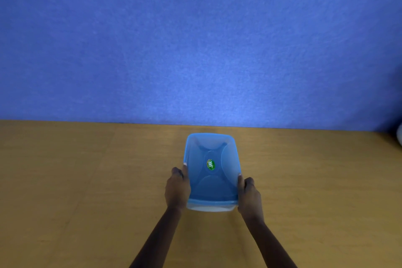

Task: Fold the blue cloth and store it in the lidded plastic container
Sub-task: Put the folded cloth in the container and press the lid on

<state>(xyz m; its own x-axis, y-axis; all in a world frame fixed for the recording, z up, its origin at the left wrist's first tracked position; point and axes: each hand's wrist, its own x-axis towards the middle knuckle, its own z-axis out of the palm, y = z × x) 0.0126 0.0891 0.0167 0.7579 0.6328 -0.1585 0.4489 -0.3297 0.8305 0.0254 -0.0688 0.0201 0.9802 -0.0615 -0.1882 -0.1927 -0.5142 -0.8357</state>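
A rectangular plastic container [224, 208] stands on the wooden table in the middle of the view, with its translucent blue lid [212, 185] on top. A green oval sticker [210, 164] marks the lid's centre. My left hand [177, 189] grips the container's left side, thumb on the lid's edge. On the opposite side my right hand [249, 194] holds it the same way. The blue cloth is not visible; the lid hides the inside.
The wooden table [87, 180] spreads wide on both sides of the container. A blue wall [195, 39] rises right behind the table's far edge. A pale rounded object [399, 135] peeks in at the right border.
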